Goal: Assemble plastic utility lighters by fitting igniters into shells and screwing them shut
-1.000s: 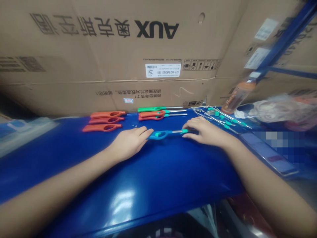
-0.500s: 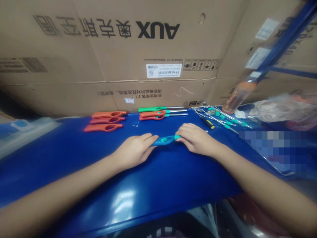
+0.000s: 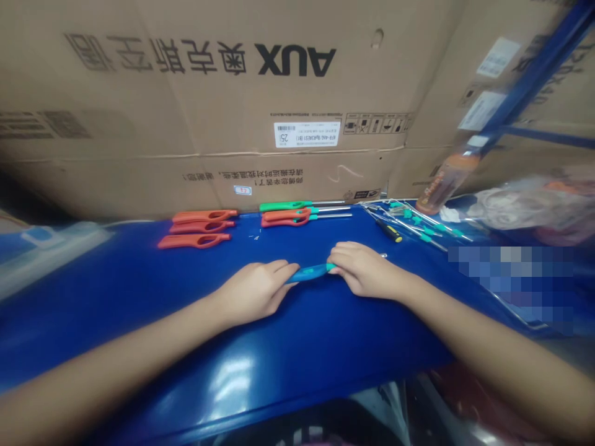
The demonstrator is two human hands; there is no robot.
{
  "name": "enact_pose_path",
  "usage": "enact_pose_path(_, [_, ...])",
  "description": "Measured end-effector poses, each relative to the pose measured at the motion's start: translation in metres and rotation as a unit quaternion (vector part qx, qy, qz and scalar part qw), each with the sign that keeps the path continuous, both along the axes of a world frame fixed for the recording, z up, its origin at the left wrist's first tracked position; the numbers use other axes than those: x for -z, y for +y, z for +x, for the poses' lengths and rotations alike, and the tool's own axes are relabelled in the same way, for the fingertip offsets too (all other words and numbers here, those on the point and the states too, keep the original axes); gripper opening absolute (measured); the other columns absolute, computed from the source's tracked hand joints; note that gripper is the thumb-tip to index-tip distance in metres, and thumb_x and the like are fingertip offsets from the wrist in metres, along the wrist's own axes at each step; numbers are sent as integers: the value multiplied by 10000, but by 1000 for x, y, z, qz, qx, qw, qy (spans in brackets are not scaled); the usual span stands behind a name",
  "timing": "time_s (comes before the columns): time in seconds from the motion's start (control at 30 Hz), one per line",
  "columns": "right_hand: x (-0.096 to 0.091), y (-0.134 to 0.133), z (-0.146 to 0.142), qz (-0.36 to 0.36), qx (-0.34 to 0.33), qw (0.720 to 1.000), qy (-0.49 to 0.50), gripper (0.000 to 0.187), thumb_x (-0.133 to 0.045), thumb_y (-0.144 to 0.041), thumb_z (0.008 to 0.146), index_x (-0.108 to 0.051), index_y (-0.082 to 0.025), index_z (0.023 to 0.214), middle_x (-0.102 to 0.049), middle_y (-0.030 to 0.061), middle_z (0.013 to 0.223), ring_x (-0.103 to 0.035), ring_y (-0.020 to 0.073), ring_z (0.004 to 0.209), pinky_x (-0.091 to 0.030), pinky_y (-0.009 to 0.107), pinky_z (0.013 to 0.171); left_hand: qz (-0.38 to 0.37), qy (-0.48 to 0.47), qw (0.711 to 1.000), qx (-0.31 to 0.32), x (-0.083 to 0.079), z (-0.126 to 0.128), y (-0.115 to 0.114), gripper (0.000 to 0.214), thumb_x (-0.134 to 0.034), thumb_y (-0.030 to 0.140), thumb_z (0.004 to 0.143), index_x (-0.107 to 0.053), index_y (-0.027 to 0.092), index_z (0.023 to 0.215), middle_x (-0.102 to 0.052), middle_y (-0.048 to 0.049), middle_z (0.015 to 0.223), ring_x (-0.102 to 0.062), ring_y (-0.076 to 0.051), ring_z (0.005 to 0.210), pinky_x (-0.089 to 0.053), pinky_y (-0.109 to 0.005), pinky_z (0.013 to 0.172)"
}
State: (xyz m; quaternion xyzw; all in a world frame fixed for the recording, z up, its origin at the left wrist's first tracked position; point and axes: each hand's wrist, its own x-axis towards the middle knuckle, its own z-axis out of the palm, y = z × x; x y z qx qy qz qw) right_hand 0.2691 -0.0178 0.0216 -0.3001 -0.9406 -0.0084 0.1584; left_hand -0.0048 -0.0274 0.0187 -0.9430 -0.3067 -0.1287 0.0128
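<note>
A blue long-nosed gas lighter (image 3: 310,273) with a green trigger and green collar spans the gap between my hands, held above the blue table (image 3: 297,347). My left hand (image 3: 255,288) is closed around its handle end. At the collar end my right hand (image 3: 360,267) grips it, covering most of the metal tube; a bit of tip shows past the fingers. Behind my left hand lie three orange-red lighter handles (image 3: 198,241) without tubes. Farther right rest a green lighter (image 3: 283,205) and orange lighters (image 3: 286,217) with tubes fitted.
Metal tubes with green collars (image 3: 421,223) lie in a loose pile at the back right, beside a black-and-yellow screwdriver (image 3: 389,231). An orange drink bottle (image 3: 446,183) and plastic bags (image 3: 506,207) stand behind. A large cardboard box (image 3: 209,124) walls off the back.
Both hands have come down slightly toward me with the blue lighter. The lighter has rolled a little, so its trigger opening shows less. Both grips stay closed.
</note>
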Motion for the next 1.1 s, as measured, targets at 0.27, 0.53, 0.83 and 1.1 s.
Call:
enact_pose_path(0.27, [-3, 12, 8, -131, 90, 987, 22, 164, -506, -300, 1015, -606, -187, 952, -649, 63, 937, -592, 202, 843, -426, 314, 738, -53, -13, 997, -47, 2, 4, 14, 363, -495, 316, 1012, -574, 194, 1344, -685, -98, 1164, -710, -248, 953, -588, -358, 799])
enact_pose_path(0.53, [0, 28, 31, -171, 120, 977, 52, 103, -591, -276, 946, -584, -177, 921, -625, 40, 873, -546, 160, 724, -428, 291, 670, -144, -170, 974, -51, 15, -8, 32, 375, -640, 410, 929, -658, 215, 1249, -663, -50, 1019, -631, -164, 785, -549, -305, 749])
enact_pose_path(0.83, [-8, 20, 26, -223, 70, 968, 89, 272, -515, -360, 997, -662, -184, 1143, -703, 58, 954, -589, 157, 735, -457, 284, 666, -245, -282, 924, -78, 19, -5, 29, 328, -657, 417, 909, -632, 189, 1144, -675, -6, 865, -599, -135, 688, -502, -244, 630])
enact_pose_path(1.1, [-7, 25, 30, -231, 69, 970, 34, 271, -468, -372, 1013, -638, -177, 929, -652, 37, 871, -574, 161, 753, -448, 294, 698, -187, -246, 950, -51, 17, -2, 29, 299, -615, 413, 950, -751, 200, 1109, -700, -40, 915, -616, -134, 715, -513, -260, 680])
